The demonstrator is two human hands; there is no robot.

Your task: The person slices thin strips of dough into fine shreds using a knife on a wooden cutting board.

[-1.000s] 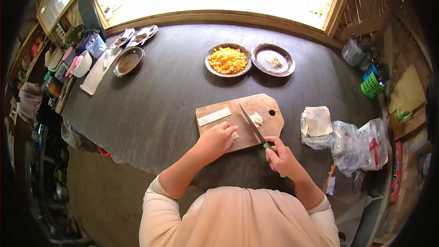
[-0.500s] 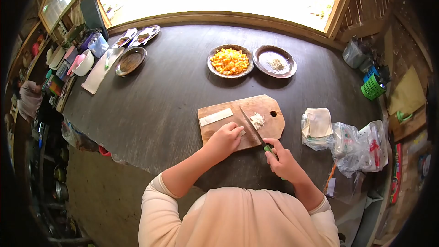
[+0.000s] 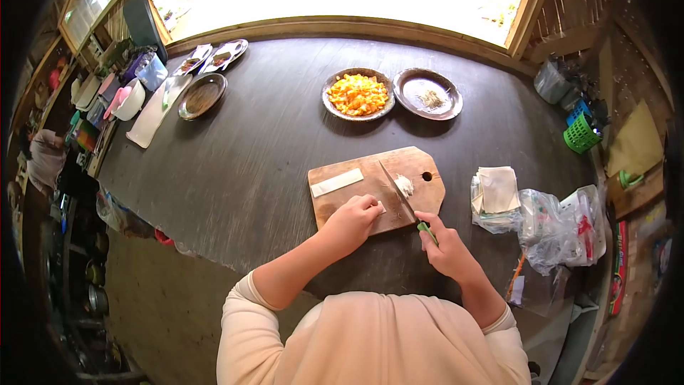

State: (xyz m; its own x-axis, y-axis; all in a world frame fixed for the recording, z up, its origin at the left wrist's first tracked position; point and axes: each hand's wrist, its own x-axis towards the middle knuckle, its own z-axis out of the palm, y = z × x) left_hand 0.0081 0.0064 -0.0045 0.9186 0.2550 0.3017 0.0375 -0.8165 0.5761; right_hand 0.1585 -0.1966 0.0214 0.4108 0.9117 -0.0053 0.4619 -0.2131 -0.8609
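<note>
My right hand (image 3: 447, 249) is closed round the green handle of a kitchen knife (image 3: 397, 190), its blade slanting over the wooden cutting board (image 3: 420, 160). A small pile of thin white shreds (image 3: 404, 185) lies just right of the blade. My left hand (image 3: 353, 222) is closed at the board's near side, fingertips pressed on a pale strip (image 3: 382, 207) that they mostly hide. Another flat pale strip (image 3: 337, 182) lies at the board's left.
Beyond the board stand a plate of diced orange pieces (image 3: 358, 95) and a plate with some thin shreds (image 3: 429, 98). Stacked pale sheets (image 3: 497, 190) and plastic bags (image 3: 552, 228) lie at right. An oval dish (image 3: 202, 96) sits at left; a person (image 3: 46, 160) is at far left.
The knife and my right hand have shifted slightly right, and the blade now lies closer to the white shreds. My left hand has moved very little.
</note>
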